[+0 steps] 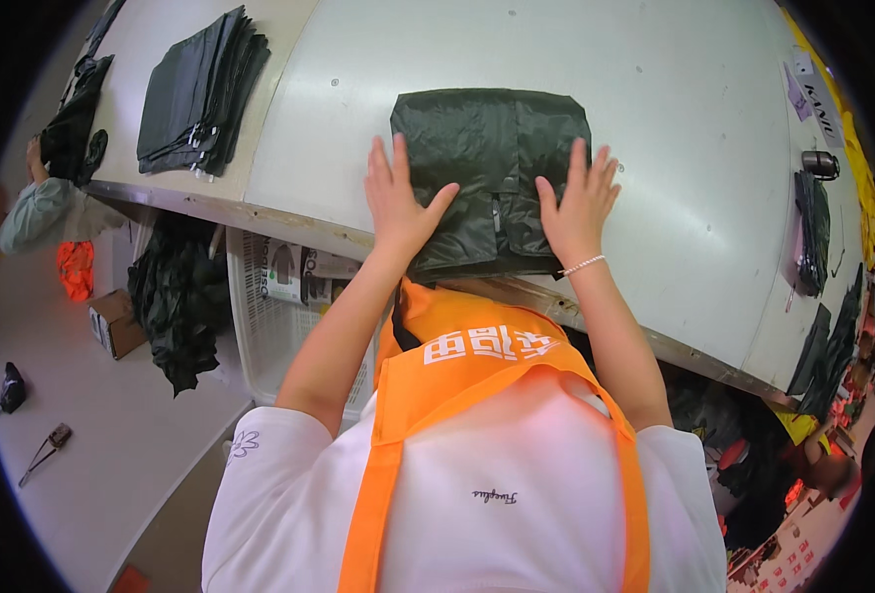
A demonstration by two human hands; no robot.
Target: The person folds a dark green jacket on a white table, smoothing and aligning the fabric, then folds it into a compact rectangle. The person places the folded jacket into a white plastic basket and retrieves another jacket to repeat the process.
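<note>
A dark green garment [467, 138] of thin, shiny fabric lies folded into a rough rectangle on the pale worktable [349, 128], its near end at the table's front edge. Over its left side spreads my left hand [405, 198], fingers stretched out and thumb pointing inward. My right hand [578, 203], with a beaded bracelet at the wrist, rests along the garment's right side, fingers apart as well. Neither hand grips the fabric. A lengthwise seam or opening runs down the garment's middle, with a small light spot in it.
Folded dark green pieces form a stack [200, 94] at the far left of the table. More dark pieces [811, 232] lie at the right, near a small dark jar [820, 165]. Below the table stand a white plastic basket [260, 326] and a cardboard box [116, 323]. Other people work at both sides.
</note>
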